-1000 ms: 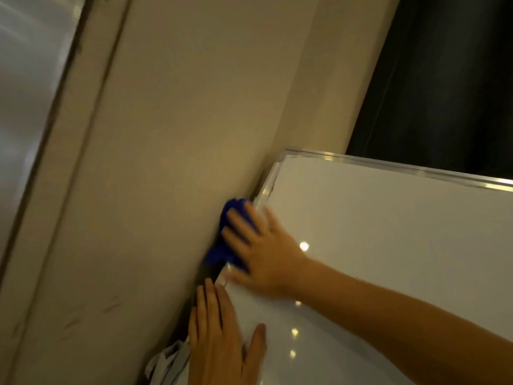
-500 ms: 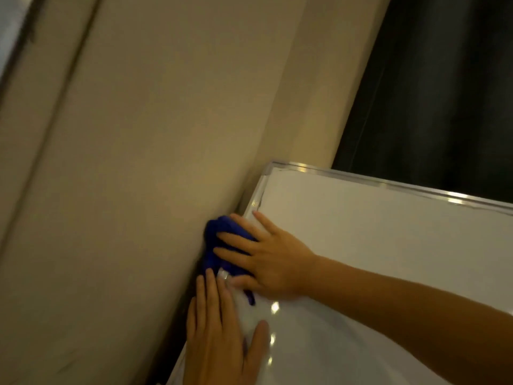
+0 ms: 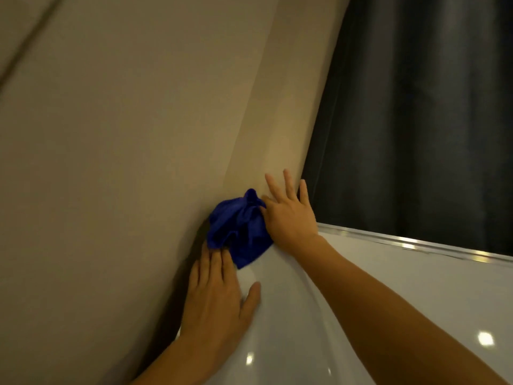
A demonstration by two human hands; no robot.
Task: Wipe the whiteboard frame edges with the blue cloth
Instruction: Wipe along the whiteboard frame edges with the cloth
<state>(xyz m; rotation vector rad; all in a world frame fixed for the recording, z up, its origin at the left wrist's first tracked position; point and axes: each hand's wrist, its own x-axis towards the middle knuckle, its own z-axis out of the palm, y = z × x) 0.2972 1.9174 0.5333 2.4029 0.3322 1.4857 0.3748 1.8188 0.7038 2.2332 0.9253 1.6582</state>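
Note:
The white whiteboard (image 3: 388, 295) leans against a beige wall, its silver top frame edge (image 3: 410, 241) running to the right. A bunched blue cloth (image 3: 238, 229) covers the board's top left corner. My right hand (image 3: 288, 215) rests over that corner with fingers spread, its thumb side against the cloth; whether it grips the cloth I cannot tell. My left hand (image 3: 219, 298) lies flat on the board's left edge just below the cloth, its fingertips touching the cloth. The left frame edge is hidden under both hands and the cloth.
A beige wall (image 3: 125, 162) stands directly left of and behind the board, with little gap. A dark curtain (image 3: 422, 120) hangs behind the board's top edge on the right. Bright light spots reflect off the glossy board surface.
My right hand and the cloth have slid up the left frame edge to the top corner. The fingers now reach past the corner. My left hand followed upward along the edge.

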